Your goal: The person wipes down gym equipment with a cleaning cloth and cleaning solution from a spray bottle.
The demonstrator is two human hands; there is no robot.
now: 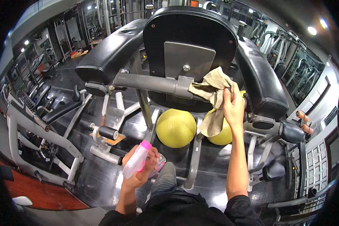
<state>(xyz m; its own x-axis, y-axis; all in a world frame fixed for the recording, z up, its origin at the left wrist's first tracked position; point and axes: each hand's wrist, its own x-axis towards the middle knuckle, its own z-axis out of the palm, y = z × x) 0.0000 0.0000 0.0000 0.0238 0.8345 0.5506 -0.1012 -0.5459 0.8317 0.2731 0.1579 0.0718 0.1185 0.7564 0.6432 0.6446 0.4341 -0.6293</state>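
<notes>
My left hand (140, 175) is wrapped around a clear spray bottle (135, 162) with a pink collar, held low in front of my legs. In my right hand (233, 107) is a crumpled beige cloth (214, 122), which hangs down from the fingers. The cloth lies against the right part of a grey metal crossbar (147, 83) on an exercise machine. Above the bar is the black back of a padded backrest (192, 30) with a bolted metal plate (186, 56). Black arm pads flank it, one on the left (111, 56) and one on the right (263, 81).
Two yellow exercise balls, left (176, 129) and right (220, 137), rest beneath the machine. A grey machine frame (45, 132) stands at left, beside a red floor patch (49, 192). A black roller pad (108, 132) sticks out low. Weight machines and mirrors line the background.
</notes>
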